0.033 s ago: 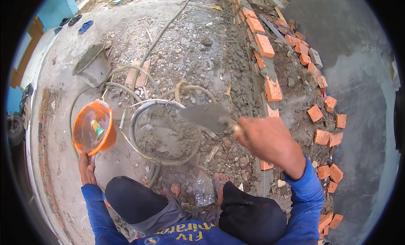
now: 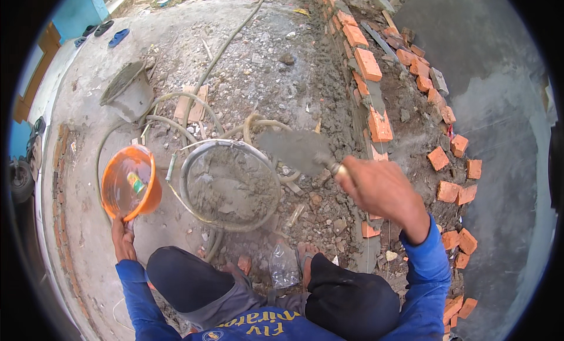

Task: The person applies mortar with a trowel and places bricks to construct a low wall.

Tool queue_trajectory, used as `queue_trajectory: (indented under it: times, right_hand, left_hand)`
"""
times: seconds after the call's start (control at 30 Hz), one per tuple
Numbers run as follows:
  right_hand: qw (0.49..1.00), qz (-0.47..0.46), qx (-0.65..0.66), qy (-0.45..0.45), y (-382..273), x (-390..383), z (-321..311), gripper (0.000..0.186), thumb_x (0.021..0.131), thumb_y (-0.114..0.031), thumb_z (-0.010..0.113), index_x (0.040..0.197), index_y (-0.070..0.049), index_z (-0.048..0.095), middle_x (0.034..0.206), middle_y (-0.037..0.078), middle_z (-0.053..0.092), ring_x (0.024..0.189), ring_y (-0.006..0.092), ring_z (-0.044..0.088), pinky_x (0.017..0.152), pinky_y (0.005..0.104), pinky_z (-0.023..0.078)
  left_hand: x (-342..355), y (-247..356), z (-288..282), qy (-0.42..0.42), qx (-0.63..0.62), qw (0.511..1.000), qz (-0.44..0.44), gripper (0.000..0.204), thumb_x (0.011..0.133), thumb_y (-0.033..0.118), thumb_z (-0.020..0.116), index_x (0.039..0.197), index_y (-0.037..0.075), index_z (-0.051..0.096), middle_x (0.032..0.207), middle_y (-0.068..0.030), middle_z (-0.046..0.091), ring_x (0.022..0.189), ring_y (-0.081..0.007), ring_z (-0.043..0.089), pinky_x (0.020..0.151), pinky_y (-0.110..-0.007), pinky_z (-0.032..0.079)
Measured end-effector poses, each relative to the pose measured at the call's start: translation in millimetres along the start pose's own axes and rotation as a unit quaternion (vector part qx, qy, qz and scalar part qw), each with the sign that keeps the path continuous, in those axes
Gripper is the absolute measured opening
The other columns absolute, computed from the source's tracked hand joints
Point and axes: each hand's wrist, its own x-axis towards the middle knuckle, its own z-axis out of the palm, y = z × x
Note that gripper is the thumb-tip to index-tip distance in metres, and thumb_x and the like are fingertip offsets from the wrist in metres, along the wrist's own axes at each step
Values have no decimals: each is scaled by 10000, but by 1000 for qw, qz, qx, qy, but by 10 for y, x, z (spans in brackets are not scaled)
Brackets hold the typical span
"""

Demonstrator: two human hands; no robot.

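My right hand (image 2: 382, 191) is closed round the handle of a trowel (image 2: 296, 152). Its grey, mortar-smeared blade points left, just past the right rim of a bucket (image 2: 187, 194) of wet mortar (image 2: 232, 191). At the left, my left hand (image 2: 123, 238) grips the near rim of an orange plastic bowl (image 2: 151, 197), fingers partly hidden by it. The bowl is tilted, with a small green and white packet or container (image 2: 136, 182) inside. Right of the trowel runs a low brick wall (image 2: 368, 65) with mortar along it.
Loose bricks (image 2: 448, 192) lie scattered to the right of the wall. A hose (image 2: 205, 76) coils behind the mortar bucket. Farther left a grey bucket (image 2: 130, 94) leans on its side. A clear plastic bottle (image 2: 284, 264) lies between my feet, and a string runs along the wall.
My right hand has moved slightly right with the trowel, drawing its blade away from over the mortar bucket's rim. My left hand and the orange bowl have barely shifted.
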Motion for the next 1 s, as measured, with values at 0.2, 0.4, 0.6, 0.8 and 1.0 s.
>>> queue_trajectory:
  times: [0.2, 0.4, 0.6, 0.8, 1.0]
  right_hand:
    - [784, 293, 547, -17, 1384, 779, 1468, 385, 1117, -437, 391, 1084, -82, 539, 813, 7, 477, 610, 140, 486, 529, 344, 443]
    - [703, 215, 677, 31, 1861, 2711, 2412, 409, 1098, -430, 434, 1164, -42, 550, 815, 35, 521, 613, 139, 519, 525, 336, 477]
    - [712, 269, 633, 142, 2577, 3604, 2750, 478, 1067, -423, 470, 1114, 29, 617, 869, 138, 638, 638, 237, 620, 586, 414, 525]
    - [734, 317, 536, 272, 2729, 3763, 2800, 489, 1027, -393, 463, 1012, 47, 677, 734, 197, 712, 666, 332, 736, 699, 471, 570]
    - [655, 311, 622, 295, 2557, 3282, 2857, 467, 1052, -404, 484, 1031, 31, 652, 747, 122, 630, 591, 265, 648, 589, 417, 523]
  left_hand:
    - [-832, -876, -137, -199, 481, 819, 240, 198, 923, 15, 605, 1117, -22, 623, 1108, -96, 664, 949, -205, 707, 936, -320, 620]
    - [200, -1122, -1317, -33, 29, 992, -121, 408, 983, 152, 668, 1328, -17, 530, 1260, -161, 634, 1219, -275, 630, 999, -417, 601]
    - [-1272, -473, -339, 137, 151, 959, -195, 777, 998, 255, 702, 1648, 129, 295, 1625, -265, 318, 1393, -456, 482, 1019, -535, 558]
    - [-1751, -402, -664, 207, 185, 942, -188, 753, 1012, 278, 678, 1650, 146, 301, 1647, -234, 309, 1432, -435, 444, 1071, -540, 497]
    - [-1799, -217, -773, 192, 173, 956, -136, 729, 1027, 302, 654, 1652, 163, 306, 1669, -204, 299, 1470, -414, 407, 1123, -545, 436]
